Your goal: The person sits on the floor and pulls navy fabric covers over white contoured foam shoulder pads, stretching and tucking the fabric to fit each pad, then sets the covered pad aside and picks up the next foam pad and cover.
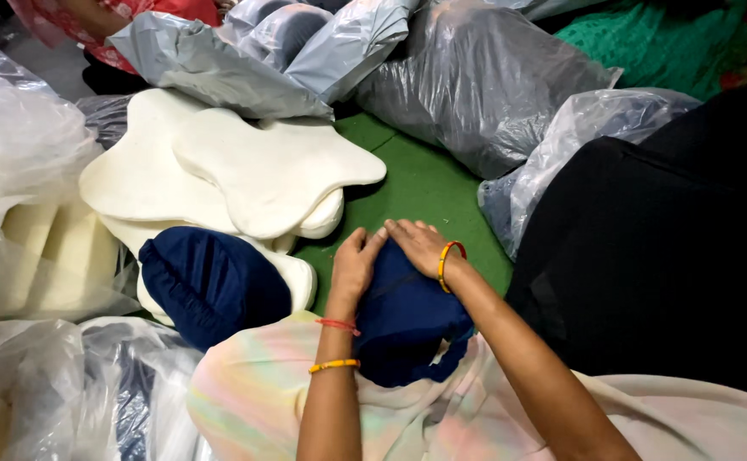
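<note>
Both your hands sit flat on the navy cushion [403,320]: left hand [354,266] and right hand [418,245], fingers loosely curled, fingertips meeting at its far end, its length running toward you.

Cream foam pads [245,171] sit stacked in curvy, wavy-edged layers on the green mat [429,183], and they're our landmark. Just below them, touching the bottom pad, bulges a navy covered cushion [211,286]. Left of the pads, clear plastic bags [23,222] hold more pale foam. Above the pads, grey plastic mailer bags [262,51] lie heaped, overlapping the top edge. Right of them, across the mat, cloudy plastic sacks [484,85] slump, and beyond those lies a big black fabric mass [672,248].
</note>
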